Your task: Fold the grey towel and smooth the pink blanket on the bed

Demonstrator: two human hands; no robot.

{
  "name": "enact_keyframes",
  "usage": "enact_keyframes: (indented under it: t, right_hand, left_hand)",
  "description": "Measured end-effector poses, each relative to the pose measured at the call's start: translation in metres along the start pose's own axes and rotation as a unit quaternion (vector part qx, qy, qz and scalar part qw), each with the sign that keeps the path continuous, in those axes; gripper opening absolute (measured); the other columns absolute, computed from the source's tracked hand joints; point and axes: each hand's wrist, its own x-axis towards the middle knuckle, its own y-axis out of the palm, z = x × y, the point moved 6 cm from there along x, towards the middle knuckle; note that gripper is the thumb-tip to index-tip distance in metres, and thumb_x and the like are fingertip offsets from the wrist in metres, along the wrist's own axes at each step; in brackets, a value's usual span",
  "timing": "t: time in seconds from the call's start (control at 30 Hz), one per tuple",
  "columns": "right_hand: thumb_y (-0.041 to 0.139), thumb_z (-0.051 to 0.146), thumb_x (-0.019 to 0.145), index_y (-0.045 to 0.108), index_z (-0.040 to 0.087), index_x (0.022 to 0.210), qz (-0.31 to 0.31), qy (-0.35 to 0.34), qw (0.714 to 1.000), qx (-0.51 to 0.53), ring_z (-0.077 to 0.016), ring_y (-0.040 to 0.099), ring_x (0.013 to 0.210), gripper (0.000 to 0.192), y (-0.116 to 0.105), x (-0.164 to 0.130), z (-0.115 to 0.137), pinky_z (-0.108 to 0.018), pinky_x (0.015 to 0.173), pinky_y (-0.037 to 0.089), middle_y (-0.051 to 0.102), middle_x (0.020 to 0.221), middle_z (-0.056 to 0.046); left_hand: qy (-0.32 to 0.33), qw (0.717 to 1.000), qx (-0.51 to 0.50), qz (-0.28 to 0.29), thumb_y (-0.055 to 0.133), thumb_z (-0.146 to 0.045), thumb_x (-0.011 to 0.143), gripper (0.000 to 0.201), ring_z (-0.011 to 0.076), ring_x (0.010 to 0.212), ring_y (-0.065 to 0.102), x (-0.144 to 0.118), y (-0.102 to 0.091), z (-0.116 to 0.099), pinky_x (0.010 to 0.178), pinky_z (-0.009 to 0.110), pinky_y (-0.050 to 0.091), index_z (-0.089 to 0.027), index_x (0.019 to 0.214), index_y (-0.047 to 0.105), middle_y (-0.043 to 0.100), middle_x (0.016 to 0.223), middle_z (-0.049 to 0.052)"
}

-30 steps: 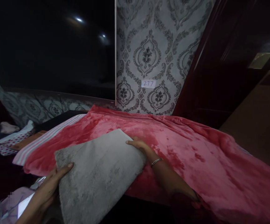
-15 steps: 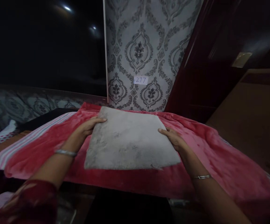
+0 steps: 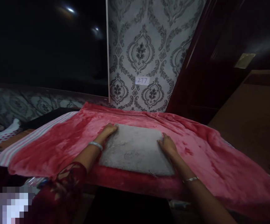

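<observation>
A flat rectangular grey cloth point(image 3: 137, 151), fuzzy at its near edge and blotched with darker patches, lies on a pink-red plush blanket point(image 3: 200, 155). My left hand point(image 3: 110, 128) is closed at its far left corner, fingers bent over the edge. On the opposite side, my right hand point(image 3: 168, 144) grips the right edge near the far corner, thumb on top and fingers just outside it. The undersides of both hands are hidden.
The blanket covers a table-like surface and has a striped border point(image 3: 39, 133) at left. Behind stand a dark television point(image 3: 46, 46) and a patterned wall with a "277" label point(image 3: 142, 80). A dark red panel point(image 3: 209, 62) and brown board point(image 3: 253, 115) rise at right.
The grey cloth was held up in both hands and tilted; it has come down onto the blanket. My hands lowered with it, the left one also shifting right.
</observation>
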Motion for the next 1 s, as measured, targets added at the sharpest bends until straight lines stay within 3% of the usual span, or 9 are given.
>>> enact_keyframes:
  t: [0.13, 0.23, 0.33, 0.4, 0.53, 0.7, 0.8, 0.9, 1.0]
  right_hand:
    - [0.054, 0.029, 0.095, 0.043, 0.01, 0.152, 0.01, -0.165, 0.972, -0.165, -0.03, 0.035, 0.147, 0.061, 0.049, -0.008, 0.079, -0.044, 0.118, 0.032, 0.04, 0.158, -0.021]
    - [0.05, 0.037, 0.1, 0.042, 0.017, 0.153, 0.058, -0.236, 0.954, -0.176, -0.033, 0.031, 0.149, 0.058, 0.1, -0.021, 0.123, -0.05, 0.118, 0.03, 0.035, 0.161, -0.018]
    - [0.049, 0.044, 0.101, 0.043, 0.023, 0.153, 0.091, -0.28, 0.939, -0.177, -0.0335, 0.027, 0.15, 0.057, 0.135, -0.031, 0.143, -0.056, 0.121, 0.02, 0.034, 0.163, -0.011]
    - [0.048, 0.047, 0.101, 0.041, 0.022, 0.154, 0.107, -0.29, 0.933, -0.184, -0.0323, 0.025, 0.151, 0.059, 0.143, -0.032, 0.143, -0.057, 0.122, 0.014, 0.033, 0.163, -0.01]
    - [0.046, 0.05, 0.1, 0.037, 0.015, 0.156, 0.102, -0.249, 0.941, -0.208, -0.0322, 0.02, 0.153, 0.067, 0.117, -0.011, 0.112, -0.057, 0.122, 0.012, 0.028, 0.164, -0.017]
    - [0.033, 0.047, 0.103, 0.032, 0.016, 0.158, 0.044, -0.1, 0.953, -0.281, -0.0302, 0.02, 0.153, 0.063, 0.05, 0.021, 0.028, -0.059, 0.12, 0.019, 0.023, 0.166, -0.016]
    - [0.025, 0.043, 0.105, 0.024, 0.02, 0.161, 0.03, -0.05, 0.956, -0.288, -0.0286, 0.022, 0.153, 0.061, 0.027, 0.022, -0.011, -0.058, 0.12, 0.021, 0.026, 0.166, -0.012]
    - [0.023, 0.04, 0.105, 0.02, 0.021, 0.162, 0.036, -0.04, 0.958, -0.281, -0.0295, 0.021, 0.153, 0.06, 0.018, 0.018, -0.026, -0.058, 0.12, 0.02, 0.025, 0.167, -0.01]
    - [0.025, 0.04, 0.104, 0.024, 0.022, 0.162, 0.058, -0.029, 0.962, -0.267, -0.0315, 0.024, 0.152, 0.06, 0.012, 0.016, -0.021, -0.06, 0.118, 0.024, 0.028, 0.165, -0.013]
  left_hand:
    - [-0.019, 0.998, 0.056, -0.035, 0.052, -0.031, 0.092, 0.039, 0.0361, 0.121, 0.064, 0.006, 0.017, -0.015, 0.09, 0.041, 0.053, -0.009, 0.121, 0.066, 0.066, 0.127, 0.027]
    - [-0.009, 0.994, 0.083, -0.066, 0.04, -0.031, 0.096, 0.044, 0.0365, 0.122, 0.063, -0.005, 0.028, -0.015, 0.095, 0.044, 0.051, -0.006, 0.126, 0.062, 0.063, 0.131, 0.029]
    - [0.017, 0.99, 0.104, -0.098, 0.034, -0.031, 0.098, 0.049, 0.035, 0.125, 0.06, -0.015, 0.031, -0.009, 0.099, 0.045, 0.049, -0.008, 0.138, 0.052, 0.058, 0.137, 0.028]
    - [0.028, 0.988, 0.113, -0.1, 0.034, -0.03, 0.098, 0.05, 0.0342, 0.122, 0.062, -0.016, 0.032, -0.006, 0.098, 0.046, 0.049, -0.012, 0.143, 0.048, 0.059, 0.136, 0.026]
    - [0.034, 0.986, 0.133, -0.093, 0.034, -0.03, 0.098, 0.053, 0.0342, 0.115, 0.065, -0.007, 0.035, -0.003, 0.095, 0.047, 0.05, -0.021, 0.15, 0.043, 0.061, 0.13, 0.022]
    - [0.045, 0.987, 0.135, -0.081, 0.032, -0.032, 0.099, 0.054, 0.0343, 0.116, 0.064, -0.001, 0.038, -0.003, 0.096, 0.047, 0.05, -0.025, 0.15, 0.046, 0.06, 0.132, 0.021]
    - [0.037, 0.989, 0.121, -0.077, 0.033, -0.031, 0.098, 0.054, 0.036, 0.12, 0.062, -0.003, 0.038, -0.002, 0.098, 0.049, 0.049, -0.025, 0.15, 0.047, 0.059, 0.135, 0.021]
    - [0.043, 0.991, 0.107, -0.074, 0.033, -0.03, 0.098, 0.054, 0.0363, 0.124, 0.06, -0.006, 0.038, -0.005, 0.101, 0.05, 0.047, -0.022, 0.149, 0.048, 0.056, 0.141, 0.023]
    - [0.049, 0.992, 0.104, -0.059, 0.035, -0.032, 0.099, 0.053, 0.0335, 0.13, 0.057, -0.005, 0.034, -0.009, 0.105, 0.047, 0.045, -0.02, 0.149, 0.047, 0.055, 0.145, 0.021]
